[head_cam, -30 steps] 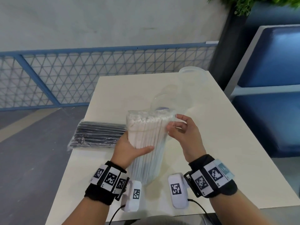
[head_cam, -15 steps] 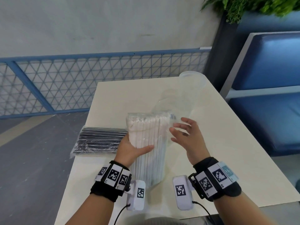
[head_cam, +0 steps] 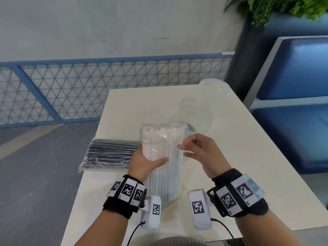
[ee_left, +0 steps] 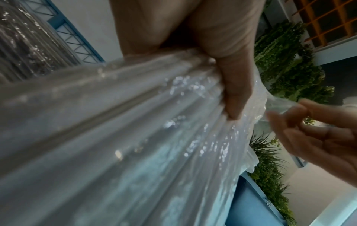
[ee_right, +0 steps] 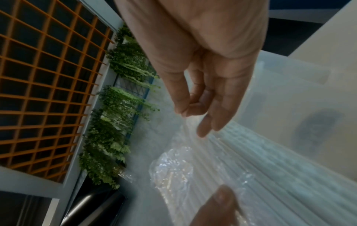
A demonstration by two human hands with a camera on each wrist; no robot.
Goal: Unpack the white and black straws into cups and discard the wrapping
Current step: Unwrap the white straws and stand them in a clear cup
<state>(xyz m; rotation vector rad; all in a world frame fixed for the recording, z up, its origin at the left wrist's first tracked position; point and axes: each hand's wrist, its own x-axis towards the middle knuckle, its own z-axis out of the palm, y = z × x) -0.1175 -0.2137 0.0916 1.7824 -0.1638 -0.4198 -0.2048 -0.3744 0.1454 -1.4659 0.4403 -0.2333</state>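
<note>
Your left hand wrapped around the upright white straw pack, your right hand pinching its clear wrapping beside it, black straw pack flat on the table left, clear cups behind.

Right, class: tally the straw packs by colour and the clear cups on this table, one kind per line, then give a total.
Clear-wrapped pack of white straws: 1, stood on end in the left hand, its film pinched by the right hand
Clear-wrapped pack of black straws: 1
Clear plastic cups: 2, as far as their transparency lets me tell
Total: 4
</note>
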